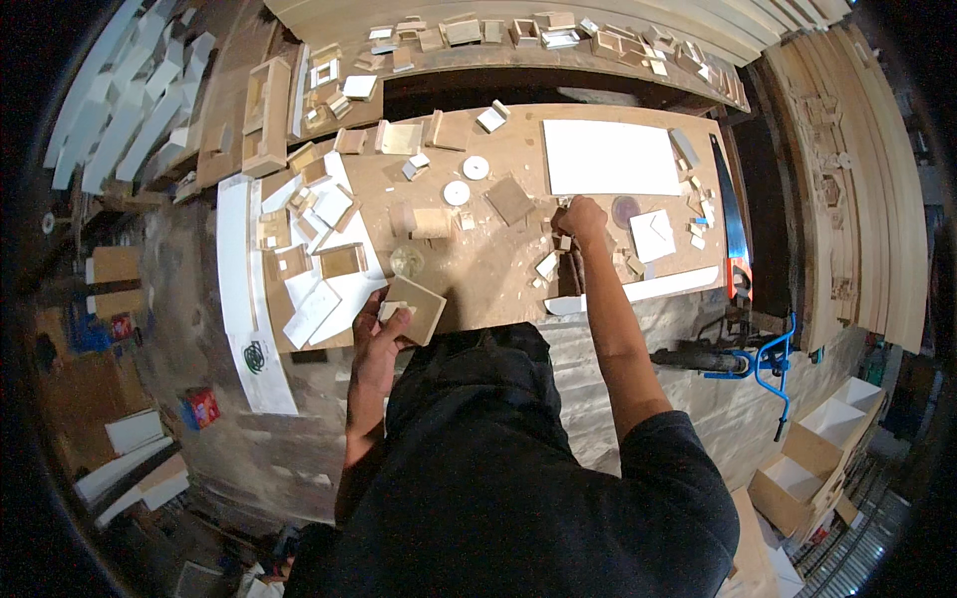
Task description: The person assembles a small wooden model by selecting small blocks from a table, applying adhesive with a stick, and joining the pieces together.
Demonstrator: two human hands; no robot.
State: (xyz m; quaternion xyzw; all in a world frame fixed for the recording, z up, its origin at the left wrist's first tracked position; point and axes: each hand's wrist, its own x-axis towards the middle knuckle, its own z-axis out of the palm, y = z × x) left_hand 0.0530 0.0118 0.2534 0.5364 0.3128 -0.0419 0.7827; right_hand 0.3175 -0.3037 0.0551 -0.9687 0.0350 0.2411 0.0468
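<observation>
My left hand (375, 337) is closed on a small tan wooden panel (423, 311) at the table's near edge, thumb on its face beside a paler little piece. Farther off to the right, my right hand (582, 219) is curled just below a white rectangular board (610, 157). What its fingers hold, if anything, is hidden. Small wooden blocks (546, 265) lie near that hand. A clear round container (407, 261) stands just beyond the held panel. Between the hands, a square brown board (510, 199) rests flat on the worktable (478, 284).
Two white discs (456, 192) lie mid-table. White sheets and small wooden boxes (344, 261) crowd the left side. A handsaw (734, 229) lies along the right edge. Small wooden assemblies (464, 30) line the back shelf. A blue metal frame (773, 369) stands at the right.
</observation>
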